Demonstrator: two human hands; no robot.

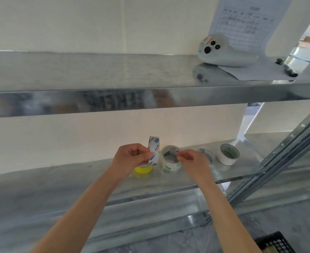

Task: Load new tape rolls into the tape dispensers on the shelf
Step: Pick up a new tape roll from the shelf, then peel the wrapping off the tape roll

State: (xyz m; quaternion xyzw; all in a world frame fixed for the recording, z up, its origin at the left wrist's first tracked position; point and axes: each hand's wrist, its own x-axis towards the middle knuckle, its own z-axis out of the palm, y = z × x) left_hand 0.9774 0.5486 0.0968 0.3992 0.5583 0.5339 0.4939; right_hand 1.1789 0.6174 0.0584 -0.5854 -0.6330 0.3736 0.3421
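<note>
My left hand point(132, 158) pinches a white paper label strip point(153, 151) with blue print, held upright above the lower shelf point(59, 181). My right hand point(191, 160) has its fingers pinched at the rim of a clear tape roll point(170, 158) that stands tilted on the shelf; whether it grips the tape's end is unclear. A yellow roll point(142, 169) lies partly hidden under my left hand. A second clear roll point(208, 155) shows just past my right hand, and a white roll point(228, 154) sits further right. No dispenser is plainly visible.
The upper metal shelf point(114, 96) juts out above my hands. On it lie a white device with black lenses point(221, 51), a printed sheet point(249, 24) and a dark pen-like object point(287, 67). A slotted upright point(285, 154) runs at the right; a black crate point(276, 242) is below.
</note>
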